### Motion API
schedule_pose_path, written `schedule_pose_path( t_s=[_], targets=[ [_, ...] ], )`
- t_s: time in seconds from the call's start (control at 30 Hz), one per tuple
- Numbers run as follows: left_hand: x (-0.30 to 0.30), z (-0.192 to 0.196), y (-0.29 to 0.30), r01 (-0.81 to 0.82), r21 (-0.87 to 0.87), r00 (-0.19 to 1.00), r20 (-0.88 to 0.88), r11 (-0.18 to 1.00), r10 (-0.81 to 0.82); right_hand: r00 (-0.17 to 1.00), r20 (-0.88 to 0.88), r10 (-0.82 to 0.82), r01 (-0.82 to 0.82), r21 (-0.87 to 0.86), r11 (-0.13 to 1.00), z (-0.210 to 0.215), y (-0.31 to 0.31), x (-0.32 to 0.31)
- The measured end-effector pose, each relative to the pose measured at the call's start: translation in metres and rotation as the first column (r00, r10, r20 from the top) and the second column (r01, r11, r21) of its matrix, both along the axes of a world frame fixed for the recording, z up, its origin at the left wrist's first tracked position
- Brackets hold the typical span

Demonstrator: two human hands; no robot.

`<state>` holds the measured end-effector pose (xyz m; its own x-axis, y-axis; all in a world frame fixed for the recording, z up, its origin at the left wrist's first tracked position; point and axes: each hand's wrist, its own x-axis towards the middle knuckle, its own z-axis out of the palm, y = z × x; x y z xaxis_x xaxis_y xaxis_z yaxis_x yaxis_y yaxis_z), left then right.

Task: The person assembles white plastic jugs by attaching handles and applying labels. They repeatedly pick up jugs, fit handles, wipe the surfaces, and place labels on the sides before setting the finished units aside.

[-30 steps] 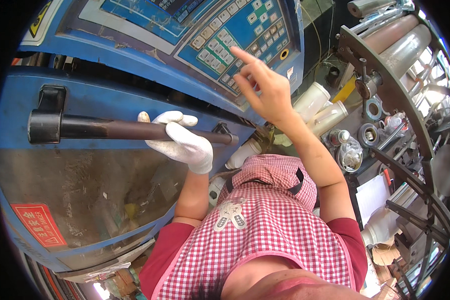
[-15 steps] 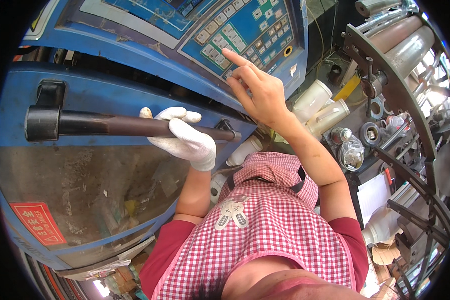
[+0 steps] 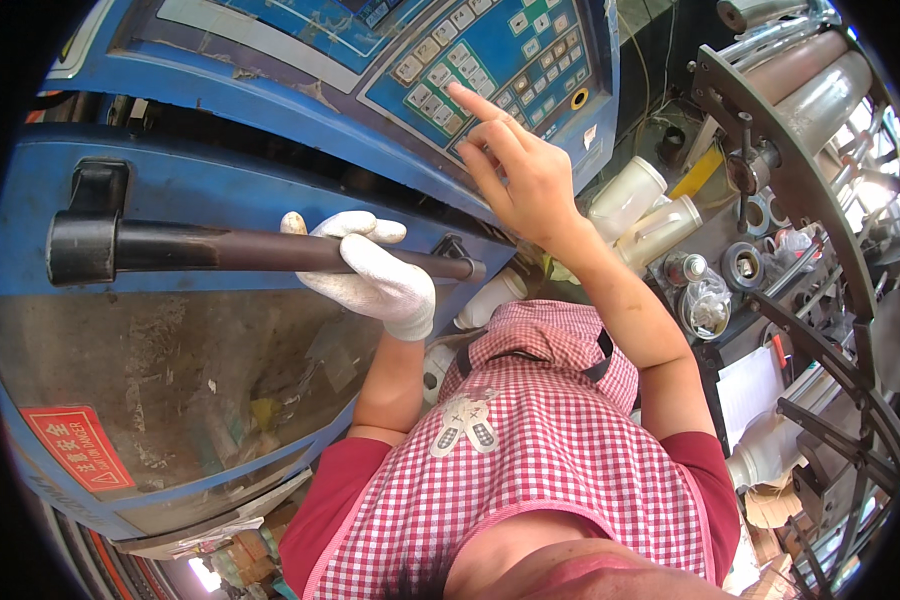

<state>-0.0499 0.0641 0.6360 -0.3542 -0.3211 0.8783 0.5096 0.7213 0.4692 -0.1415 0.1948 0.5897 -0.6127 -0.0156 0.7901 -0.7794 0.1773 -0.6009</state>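
My left hand (image 3: 375, 275), in a white glove, is wrapped round the dark bar handle (image 3: 230, 249) of a blue machine door (image 3: 200, 180). The thumb lies across the front of the bar, while fingertips show above and behind it. My bare right hand (image 3: 525, 175) is raised at the blue control panel (image 3: 380, 98) above the door. Its index finger points at a block of pale keys (image 3: 450, 85), the tip over them; whether it presses a key I cannot tell. The other fingers are loosely bent, holding nothing.
The door has a cloudy window (image 3: 170, 370) and a red warning label (image 3: 77, 447). To the right, pale cylinders (image 3: 660, 230) lie beside a dark metal frame (image 3: 820, 170) with rollers. Tape rolls (image 3: 742, 266), a plastic-wrapped tin (image 3: 705, 310) and a paper sheet (image 3: 748, 392) are near it.
My right index fingertip has shifted slightly up over the keys. The view has moved a little. My left hand stays on the handle.
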Motion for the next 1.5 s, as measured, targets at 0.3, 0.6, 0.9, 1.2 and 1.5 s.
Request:
schedule_pose_path(
  t_s=[0.3, 0.6, 0.9, 1.2, 1.5],
  targets=[
    [0.0, 0.0, 0.003, -0.004, 0.03, 1.0, 0.006, 1.0, 0.004, 0.993, -0.116, 0.018, -0.017, 0.007, 1.0, 0.004, -0.005, 0.001],
    [0.0, 0.0, 0.002, -0.026, 0.012, 1.0, 0.01, 1.0, 0.026, 1.0, 0.0, -0.022, 0.022, 0.035, 0.999, -0.008, 0.005, 0.005],
    [-0.002, -0.002, 0.002, -0.026, 0.03, 1.0, -0.002, 0.999, 0.026, 0.999, -0.032, 0.006, -0.004, 0.063, 0.998, -0.017, 0.001, 0.009],
    [-0.002, -0.001, 0.002, -0.055, -0.009, 0.999, -0.005, 0.998, 0.055, 0.998, -0.035, -0.048, 0.052, 0.122, 0.991, -0.019, -0.014, 0.011],
    [-0.002, 0.002, 0.006, -0.067, 0.062, 0.998, -0.01, 0.996, 0.068, 0.998, -0.047, -0.039, 0.037, -0.045, 0.998, 0.005, -0.006, 0.01]
  ],
)
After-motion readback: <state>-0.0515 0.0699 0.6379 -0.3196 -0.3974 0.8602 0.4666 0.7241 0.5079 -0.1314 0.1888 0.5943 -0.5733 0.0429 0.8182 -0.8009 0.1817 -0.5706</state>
